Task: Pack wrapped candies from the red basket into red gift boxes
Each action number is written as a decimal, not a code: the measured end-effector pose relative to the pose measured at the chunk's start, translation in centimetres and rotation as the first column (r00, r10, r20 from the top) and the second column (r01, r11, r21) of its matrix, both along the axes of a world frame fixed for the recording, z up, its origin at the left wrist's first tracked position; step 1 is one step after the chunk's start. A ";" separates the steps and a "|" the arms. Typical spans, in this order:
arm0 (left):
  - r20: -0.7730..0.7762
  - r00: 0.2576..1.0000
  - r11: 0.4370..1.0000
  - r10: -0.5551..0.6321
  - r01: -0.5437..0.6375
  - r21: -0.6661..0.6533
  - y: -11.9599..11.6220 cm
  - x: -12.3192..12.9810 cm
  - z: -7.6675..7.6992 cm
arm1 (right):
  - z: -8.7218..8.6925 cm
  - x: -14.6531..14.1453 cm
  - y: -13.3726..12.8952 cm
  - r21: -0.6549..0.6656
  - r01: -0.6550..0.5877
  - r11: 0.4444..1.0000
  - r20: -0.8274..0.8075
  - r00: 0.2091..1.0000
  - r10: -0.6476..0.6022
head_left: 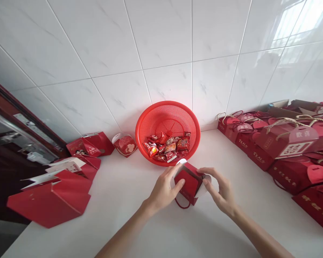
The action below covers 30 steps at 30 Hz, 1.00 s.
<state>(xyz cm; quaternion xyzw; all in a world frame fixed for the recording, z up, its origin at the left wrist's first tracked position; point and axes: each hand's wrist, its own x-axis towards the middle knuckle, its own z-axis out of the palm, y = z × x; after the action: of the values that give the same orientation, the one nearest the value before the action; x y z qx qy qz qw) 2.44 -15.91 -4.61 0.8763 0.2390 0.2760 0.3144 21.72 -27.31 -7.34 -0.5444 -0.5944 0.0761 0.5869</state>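
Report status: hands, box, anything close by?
Left hand and right hand on red box, one each side. Box open, cord loop hanging at near side. Red basket with wrapped sweets close behind.

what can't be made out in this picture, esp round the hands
In the head view:
- part of the red box: behind the left hand and right hand
- lower sweets in the red basket: under upper ones
- rightmost red boxes: cut off by the right edge
- fine wrapper print: too small
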 end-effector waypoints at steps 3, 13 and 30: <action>0.021 1.000 1.000 -0.008 0.008 0.023 -0.2 0.4 -0.7 | -0.1 0.0 0.0 -0.013 -0.048 0.999 -0.035 0.998 0.047; 0.012 1.000 0.999 0.014 -0.014 0.042 -0.3 0.7 -1.0 | -0.6 0.1 0.4 -0.048 -0.091 0.995 0.003 0.996 0.091; -0.038 0.995 0.996 0.088 -0.089 -0.015 -0.9 0.2 0.1 | -1.1 0.2 2.6 -0.385 -0.134 0.913 -0.184 0.981 0.066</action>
<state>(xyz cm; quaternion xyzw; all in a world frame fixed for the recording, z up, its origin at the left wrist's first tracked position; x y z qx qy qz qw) 2.65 -16.86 -4.53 0.8671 0.2859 0.2711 0.3047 21.94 -24.76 -8.42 -0.6123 -0.5427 0.2700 0.5076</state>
